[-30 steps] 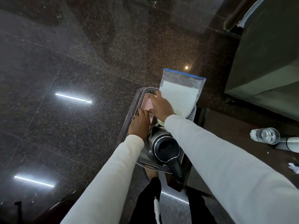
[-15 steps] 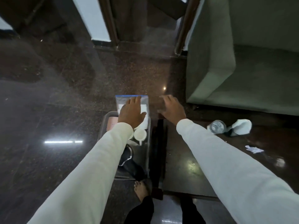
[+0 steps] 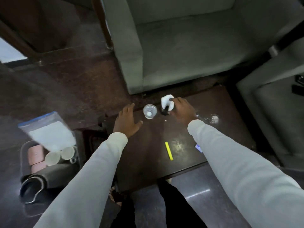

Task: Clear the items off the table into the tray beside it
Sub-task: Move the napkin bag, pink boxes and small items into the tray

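Both hands are out over the dark table (image 3: 148, 155) now. The left hand (image 3: 127, 121) hangs flat above the far left corner, fingers spread, grasping nothing. Just to its right stands one clear plastic bottle (image 3: 149, 111), upright, seen from above. One step further right, the right hand (image 3: 181, 109) reaches onto a single white object (image 3: 167, 100) with a dark part below it; the fingertips touch it, though whether they have closed round it I cannot tell. Behind the right hand's wrist lies one crumpled bit of clear wrap (image 3: 213, 118). Nearer the person, between the two sleeves, lies one yellow stick (image 3: 169, 150), and a small blue-and-white item (image 3: 198, 148) peeks out beside the right sleeve.

Well left of the left hand, on the floor, sits the tray (image 3: 23, 155). Count inside it: one blue-topped zip bag (image 3: 47, 134) of white contents, two white cups (image 3: 60, 155) on their sides, one pink packet (image 3: 35, 156), one dark kettle (image 3: 41, 181). Beyond both hands stands one grey armchair (image 3: 181, 46).
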